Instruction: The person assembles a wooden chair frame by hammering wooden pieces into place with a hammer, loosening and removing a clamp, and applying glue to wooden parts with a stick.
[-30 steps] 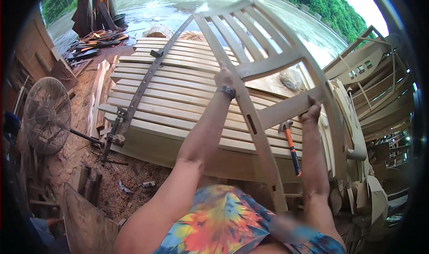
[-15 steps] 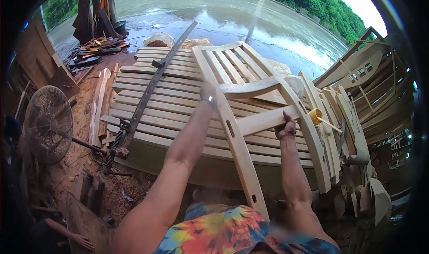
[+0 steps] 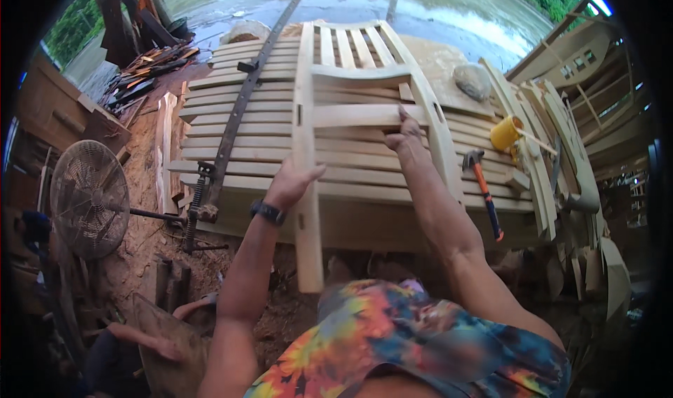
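A pale wooden chair back frame point(image 3: 306, 132) with two long posts, short slats at its far end and a curved rail lies over the slatted stack. My left hand point(image 3: 293, 182) is closed around the lower part of its left post, thumb across the wood. My right hand point(image 3: 404, 132) grips the loose-looking flat crosspiece point(image 3: 357, 115) between the posts, near the right post; whether that piece is joined at both ends I cannot tell. Slots show in the posts. To the right of the frame lies a hammer point(image 3: 481, 191) with an orange and dark handle.
Beneath the frame are rows of wooden slats point(image 3: 266, 144) with a long metal bar clamp point(image 3: 242, 97) across them. A yellow cup point(image 3: 505, 133) with a stick and a stone point(image 3: 472, 81) sit at the right. A fan point(image 3: 90, 198) stands left; another person's arm point(image 3: 151, 342) shows lower left.
The frame has turned straighter and shifted away from me. My left hand has come from the post's upper part down to its lower part. The hammer has come into sight.
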### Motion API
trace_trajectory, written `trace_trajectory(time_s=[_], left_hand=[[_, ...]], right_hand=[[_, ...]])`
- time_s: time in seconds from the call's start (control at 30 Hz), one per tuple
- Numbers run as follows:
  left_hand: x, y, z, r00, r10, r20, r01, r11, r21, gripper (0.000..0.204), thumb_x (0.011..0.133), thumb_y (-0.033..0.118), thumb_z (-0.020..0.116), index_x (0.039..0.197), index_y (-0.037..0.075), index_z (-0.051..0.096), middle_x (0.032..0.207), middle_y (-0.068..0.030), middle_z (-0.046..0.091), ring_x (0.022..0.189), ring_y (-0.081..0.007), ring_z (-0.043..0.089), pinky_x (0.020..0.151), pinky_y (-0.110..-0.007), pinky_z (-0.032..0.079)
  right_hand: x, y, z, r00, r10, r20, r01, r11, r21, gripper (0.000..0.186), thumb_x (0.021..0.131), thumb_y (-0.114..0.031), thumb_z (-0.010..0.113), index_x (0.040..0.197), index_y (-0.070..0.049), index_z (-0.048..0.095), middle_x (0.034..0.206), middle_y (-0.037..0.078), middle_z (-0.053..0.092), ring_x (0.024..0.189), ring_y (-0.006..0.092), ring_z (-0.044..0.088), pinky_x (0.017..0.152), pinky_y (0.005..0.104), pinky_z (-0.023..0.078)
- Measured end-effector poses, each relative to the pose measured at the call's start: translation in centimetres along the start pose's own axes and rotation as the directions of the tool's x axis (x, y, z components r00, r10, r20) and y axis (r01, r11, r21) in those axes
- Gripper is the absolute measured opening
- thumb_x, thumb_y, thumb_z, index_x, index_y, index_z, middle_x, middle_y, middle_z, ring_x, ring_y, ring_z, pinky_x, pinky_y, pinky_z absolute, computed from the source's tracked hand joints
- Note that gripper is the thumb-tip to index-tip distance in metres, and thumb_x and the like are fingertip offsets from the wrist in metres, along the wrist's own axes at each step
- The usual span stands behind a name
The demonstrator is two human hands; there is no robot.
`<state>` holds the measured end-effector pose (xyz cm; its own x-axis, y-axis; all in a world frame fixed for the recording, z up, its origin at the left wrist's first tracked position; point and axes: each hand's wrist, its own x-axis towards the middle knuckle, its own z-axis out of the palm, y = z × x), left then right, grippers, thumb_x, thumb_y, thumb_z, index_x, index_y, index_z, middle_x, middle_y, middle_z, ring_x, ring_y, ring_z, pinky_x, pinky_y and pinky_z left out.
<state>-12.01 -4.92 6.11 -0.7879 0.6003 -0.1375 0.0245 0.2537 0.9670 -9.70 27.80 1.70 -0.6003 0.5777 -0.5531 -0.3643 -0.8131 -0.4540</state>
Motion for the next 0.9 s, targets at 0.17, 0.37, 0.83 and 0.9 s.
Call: trace_trajectory(time_s=[0.17,0.37,0.83,0.9], left_hand=[[-5.3,-3.3,-3.9,0.937,-0.162,-0.309,0.28,0.876,0.393,0.068,0.07,0.033,0.086,0.119,-0.002,0.056,0.109,-0.0238,0.07,0.104,-0.036,0.069,0.091,-0.042,0.055],[-7.7,-7.4,-7.4,0.948,-0.104,-0.302,0.244,0.847,0.473,0.06,0.062,0.021,0.081,0.113,-0.001,0.056,0.1,-0.0254,0.071,0.097,-0.0395,0.07,0.086,-0.045,0.056],[-9.3,-11.0,-4.3,0.894,-0.126,-0.43,0.353,0.79,0.502,0.055,0.072,0.03,0.082,0.108,-0.003,0.057,0.102,-0.0271,0.071,0.099,-0.0416,0.069,0.086,-0.045,0.055],[-9.7,-11.5,-4.1,0.886,-0.105,-0.451,0.328,0.83,0.451,0.056,0.072,0.031,0.084,0.109,-0.003,0.058,0.103,-0.0247,0.072,0.099,-0.0397,0.07,0.087,-0.044,0.055]], right_hand=[[-3.3,6.7,-1.1,0.98,0.188,-0.062,-0.194,0.976,-0.098,0.046,0.093,-0.049,0.068,0.123,-0.014,0.061,0.115,0.007,0.065,0.099,0.0256,0.062,0.081,0.0426,0.054],[-8.4,11.6,-3.5,0.957,0.285,0.052,-0.288,0.955,0.065,0.053,0.099,-0.047,0.06,0.135,-0.01,0.052,0.133,0.01,0.057,0.121,0.0273,0.056,0.099,0.0453,0.051],[-19.1,-8.1,-12.2,0.823,0.481,0.302,-0.01,0.545,-0.839,0.043,0.1,-0.029,0.061,0.13,0.002,0.058,0.113,0.014,0.07,0.093,0.018,0.07,0.081,0.0311,0.057],[-19.6,-10.9,-14.4,0.905,0.397,0.156,-0.087,0.529,-0.844,0.039,0.099,-0.026,0.062,0.126,0.002,0.06,0.109,0.012,0.07,0.089,0.0156,0.069,0.077,0.0286,0.056]])
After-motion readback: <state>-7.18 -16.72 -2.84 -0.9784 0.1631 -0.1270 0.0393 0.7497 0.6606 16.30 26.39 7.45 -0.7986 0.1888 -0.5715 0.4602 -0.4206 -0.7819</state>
